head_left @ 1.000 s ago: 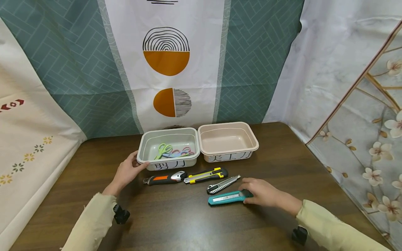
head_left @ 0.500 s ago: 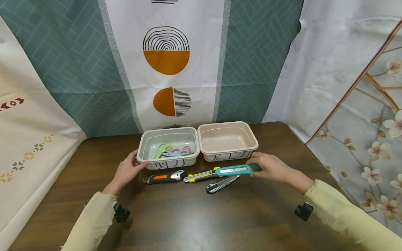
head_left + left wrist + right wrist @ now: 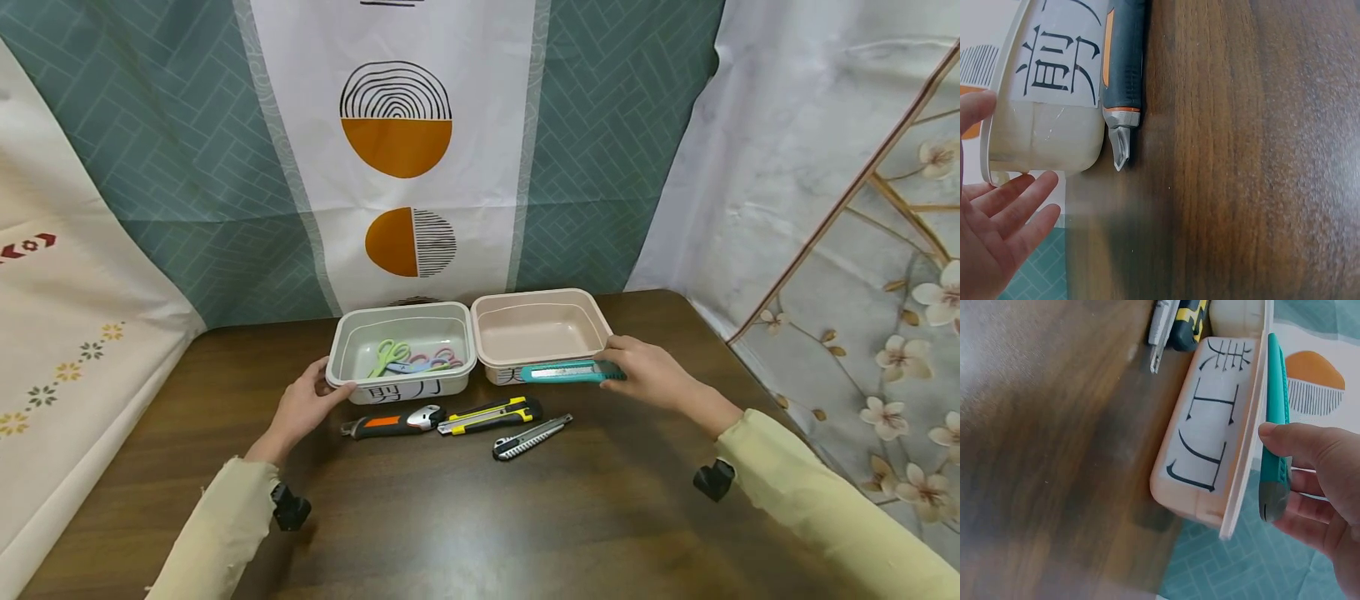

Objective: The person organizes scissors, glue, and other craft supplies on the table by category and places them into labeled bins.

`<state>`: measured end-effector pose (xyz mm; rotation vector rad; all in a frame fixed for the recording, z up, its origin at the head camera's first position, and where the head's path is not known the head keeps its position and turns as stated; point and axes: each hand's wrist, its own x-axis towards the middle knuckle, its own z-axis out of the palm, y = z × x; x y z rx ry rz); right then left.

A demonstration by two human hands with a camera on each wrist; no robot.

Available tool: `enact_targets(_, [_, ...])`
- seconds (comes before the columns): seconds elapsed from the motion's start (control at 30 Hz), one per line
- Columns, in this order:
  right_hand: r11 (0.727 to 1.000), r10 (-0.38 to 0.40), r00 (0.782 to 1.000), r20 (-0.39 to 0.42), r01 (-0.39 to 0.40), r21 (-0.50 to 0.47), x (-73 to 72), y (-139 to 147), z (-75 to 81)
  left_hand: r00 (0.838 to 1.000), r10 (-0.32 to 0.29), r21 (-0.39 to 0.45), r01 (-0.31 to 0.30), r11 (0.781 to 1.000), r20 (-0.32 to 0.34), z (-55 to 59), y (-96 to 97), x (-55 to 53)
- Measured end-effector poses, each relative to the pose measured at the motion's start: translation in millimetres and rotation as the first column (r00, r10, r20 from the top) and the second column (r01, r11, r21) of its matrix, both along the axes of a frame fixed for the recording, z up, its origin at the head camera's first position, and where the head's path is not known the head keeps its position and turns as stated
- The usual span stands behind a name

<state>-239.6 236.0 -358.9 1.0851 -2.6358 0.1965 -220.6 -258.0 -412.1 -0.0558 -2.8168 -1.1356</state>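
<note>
My right hand (image 3: 641,371) pinches a teal utility knife (image 3: 564,372) by its dark end and holds it level over the front rim of the pink bin (image 3: 483,327). In the right wrist view, the thumb lies on the knife's (image 3: 1274,406) side, with the other fingers behind. My left hand (image 3: 303,408) rests at the near left corner of the grey bin (image 3: 337,354). Its fingers (image 3: 1025,215) look straight and spread in the left wrist view, with the thumb at the rim. Green, blue and pink scissors (image 3: 390,354) lie in the grey bin.
Before the bins lie an orange-and-black utility knife (image 3: 386,426), a yellow-and-black utility knife (image 3: 491,416) and a silver utility knife (image 3: 532,437). Both bins carry front labels with large black characters. A patterned cloth (image 3: 615,150) hangs behind the dark wooden table (image 3: 442,533).
My right hand has lifted the teal utility knife off the table and carried it away from me to the pink bin's front rim. My left hand has stayed at the grey bin.
</note>
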Motion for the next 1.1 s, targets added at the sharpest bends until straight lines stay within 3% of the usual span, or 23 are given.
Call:
enact_targets(0.4, [0.998, -0.012, 1.0, -0.02, 0.011, -0.055, -19.2, -3, 7.5, 1.0, -0.002, 0.002, 0.002, 1.0, 0.005, 0.4, -0.2, -0.1])
enact_targets(1.1, [0.998, -0.053, 0.999, -0.002, 0.053, -0.028, -50.2, -18, 16.9, 1.0, 0.007, 0.003, -0.007, 1.0, 0.02, 1.6, 0.2, 0.0])
